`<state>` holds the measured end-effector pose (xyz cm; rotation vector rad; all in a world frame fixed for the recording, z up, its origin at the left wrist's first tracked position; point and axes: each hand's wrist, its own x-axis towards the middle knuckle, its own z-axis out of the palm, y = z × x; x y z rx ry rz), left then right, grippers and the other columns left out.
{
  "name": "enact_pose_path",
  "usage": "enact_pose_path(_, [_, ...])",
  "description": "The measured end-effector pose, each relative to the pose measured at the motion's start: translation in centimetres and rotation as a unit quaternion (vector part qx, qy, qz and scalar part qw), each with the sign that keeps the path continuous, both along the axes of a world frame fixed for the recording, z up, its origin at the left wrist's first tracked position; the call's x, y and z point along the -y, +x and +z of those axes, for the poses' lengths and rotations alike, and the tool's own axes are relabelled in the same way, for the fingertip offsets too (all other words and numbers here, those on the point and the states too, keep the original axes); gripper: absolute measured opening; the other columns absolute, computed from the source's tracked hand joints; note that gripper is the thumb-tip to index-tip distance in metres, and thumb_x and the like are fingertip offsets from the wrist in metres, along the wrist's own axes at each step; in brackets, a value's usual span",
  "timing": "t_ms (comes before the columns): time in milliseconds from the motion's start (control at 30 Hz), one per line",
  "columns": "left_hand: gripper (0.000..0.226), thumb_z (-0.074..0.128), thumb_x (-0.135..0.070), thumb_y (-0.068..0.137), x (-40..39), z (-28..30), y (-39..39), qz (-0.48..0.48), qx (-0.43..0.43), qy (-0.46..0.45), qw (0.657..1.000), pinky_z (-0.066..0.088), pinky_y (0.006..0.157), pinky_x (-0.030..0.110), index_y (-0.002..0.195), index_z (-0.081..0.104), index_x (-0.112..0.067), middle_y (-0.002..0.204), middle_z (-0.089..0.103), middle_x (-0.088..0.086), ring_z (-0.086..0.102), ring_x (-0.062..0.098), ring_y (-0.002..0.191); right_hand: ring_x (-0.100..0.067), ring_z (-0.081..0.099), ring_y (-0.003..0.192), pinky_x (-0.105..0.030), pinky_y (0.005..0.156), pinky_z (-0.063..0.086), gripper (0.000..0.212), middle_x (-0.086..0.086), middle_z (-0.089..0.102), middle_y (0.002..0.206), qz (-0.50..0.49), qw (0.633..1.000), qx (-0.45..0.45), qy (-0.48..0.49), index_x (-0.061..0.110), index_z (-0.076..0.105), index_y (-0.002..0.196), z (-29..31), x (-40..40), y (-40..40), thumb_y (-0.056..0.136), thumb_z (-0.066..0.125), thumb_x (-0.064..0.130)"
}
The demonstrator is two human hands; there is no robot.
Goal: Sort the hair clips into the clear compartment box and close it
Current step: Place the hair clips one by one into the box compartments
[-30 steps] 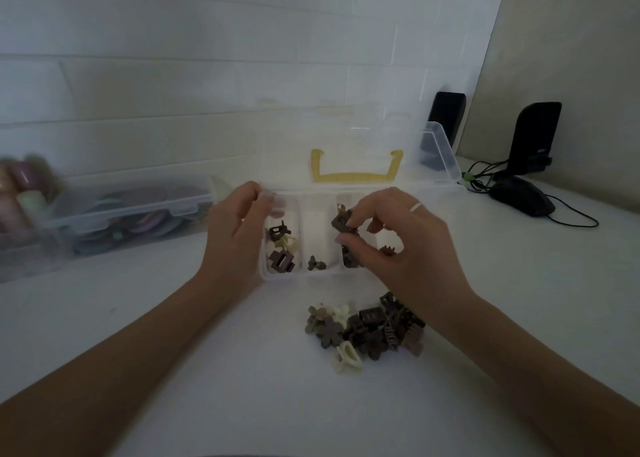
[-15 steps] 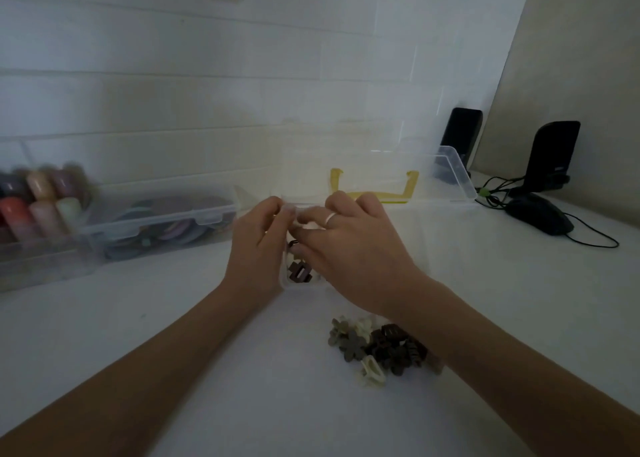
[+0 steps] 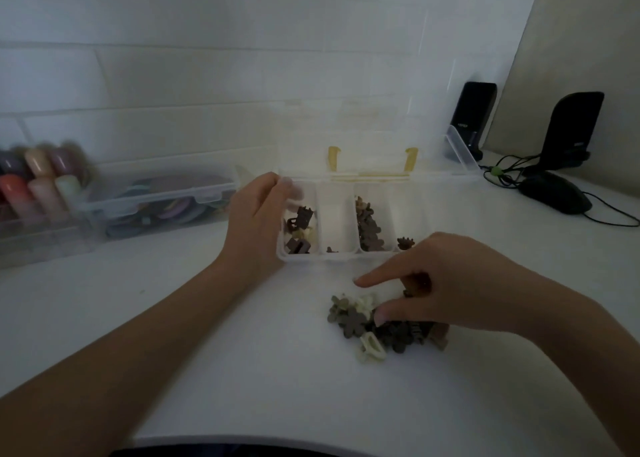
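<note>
No writing can be read; the small print on the two black speakers [image 3: 572, 129] is too blurred. The clear box [image 3: 341, 254] stands open on the white table [image 3: 242, 370] showing four compartments, three of them holding brown and cream clips, and one loose pile of clips [image 3: 377, 328] lies just in front of it. The left hand [image 3: 254, 221] grips the box's left end with fingers curled over the rim, while the right hand [image 3: 446, 290] hovers over the pile, forefinger out and thumb touching the clips, though I cannot tell if it holds one.
</note>
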<state>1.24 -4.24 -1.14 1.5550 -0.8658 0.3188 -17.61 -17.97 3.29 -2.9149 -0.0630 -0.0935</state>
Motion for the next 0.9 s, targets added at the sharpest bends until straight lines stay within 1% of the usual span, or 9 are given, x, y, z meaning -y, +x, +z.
enact_pose_path(100, [0.032,0.041,-0.024,0.089,0.1,0.0,0.0,-0.003,-0.009,-0.009,1.0,0.035,0.056,0.008,0.076,0.061,-0.002,0.068,0.059,-0.009,0.05,-0.006,0.058,0.01,0.051,0.061,-0.014,0.051,0.031,0.046,0.024,0.054,0.058,-0.002,1.0,0.001,-0.013,0.051,0.057,0.115,-0.6,-0.5,0.0,0.075,0.042,0.068])
enact_pose_path(167, [0.036,0.041,-0.023,0.089,0.3,0.0,-0.1,-0.012,-0.018,-0.017,1.0,0.036,0.056,0.007,0.079,0.061,0.006,0.071,0.061,-0.007,0.053,-0.007,0.059,0.002,0.051,0.057,-0.017,0.053,0.033,0.038,0.014,0.052,0.054,-0.01,1.0,0.002,-0.009,0.048,0.058,0.116,-0.8,-1.0,-0.1,0.085,0.039,0.06])
enact_pose_path(233, [0.037,0.042,-0.02,0.091,0.3,-0.1,-0.2,-0.01,-0.015,-0.016,1.0,0.037,0.057,0.006,0.082,0.06,0.011,0.074,0.062,-0.005,0.055,-0.007,0.06,-0.002,0.049,0.056,-0.02,0.057,0.039,0.033,0.014,0.051,0.058,-0.01,1.0,0.001,-0.016,0.045,0.061,0.113,-0.8,-1.2,-0.1,0.09,0.038,0.054])
enact_pose_path(400, [0.031,0.041,-0.009,0.097,0.3,-0.1,0.0,0.003,-0.018,-0.005,1.0,0.037,0.054,0.006,0.085,0.061,0.012,0.075,0.062,-0.003,0.055,-0.008,0.059,-0.003,0.047,0.053,-0.016,0.046,0.029,0.017,0.01,0.046,0.049,-0.027,0.999,0.032,0.029,0.041,0.067,0.091,-0.9,-1.2,0.2,0.085,0.055,0.05])
enact_pose_path(567, [0.036,0.041,-0.018,0.092,0.2,0.1,-0.4,-0.006,-0.018,-0.011,1.0,0.038,0.056,0.007,0.085,0.061,0.012,0.075,0.062,-0.002,0.056,-0.008,0.059,-0.009,0.039,0.044,-0.021,0.049,0.031,0.007,0.012,0.044,0.045,-0.026,0.99,0.083,0.113,0.031,0.066,0.074,-1.4,-1.2,0.7,0.08,0.068,0.035])
enact_pose_path(633, [0.04,0.041,-0.024,0.089,0.2,0.2,-0.5,-0.008,-0.027,-0.01,1.0,0.042,0.058,0.017,0.085,0.061,0.011,0.075,0.063,-0.002,0.056,-0.006,0.059,-0.01,0.036,0.042,-0.025,0.05,0.033,0.008,0.01,0.04,0.043,-0.029,0.981,0.106,0.158,0.028,0.068,0.072,-1.5,-1.1,0.9,0.078,0.07,0.031])
enact_pose_path(700, [0.043,0.041,-0.028,0.087,0.1,0.2,-0.4,-0.006,-0.035,-0.009,0.999,0.044,0.061,0.024,0.084,0.061,0.01,0.076,0.064,-0.003,0.057,-0.005,0.061,-0.009,0.034,0.042,-0.025,0.05,0.032,0.004,0.009,0.039,0.043,-0.037,0.979,0.104,0.172,0.031,0.07,0.076,-1.5,-1.0,0.9,0.078,0.071,0.035])
enact_pose_path(800, [0.042,0.04,-0.025,0.087,0.1,0.4,-0.5,-0.002,-0.016,-0.005,1.0,0.038,0.059,0.011,0.083,0.06,0.011,0.075,0.063,-0.005,0.055,-0.008,0.06,-0.008,0.04,0.043,-0.018,0.049,0.03,0.014,0.012,0.045,0.045,-0.048,0.988,0.069,0.132,0.041,0.07,0.093,-1.5,-0.9,0.7,0.081,0.063,0.046])
enact_pose_path(900, [0.042,0.04,-0.027,0.087,0.1,0.3,-0.5,-0.002,-0.02,-0.004,1.0,0.04,0.06,0.014,0.082,0.061,0.01,0.074,0.063,-0.006,0.054,-0.008,0.059,0.01,0.05,0.054,-0.014,0.05,0.03,0.023,0.025,0.054,0.051,-0.064,0.993,0.034,0.09,0.045,0.067,0.104,-1.3,-1.0,0.5,0.085,0.054,0.051])
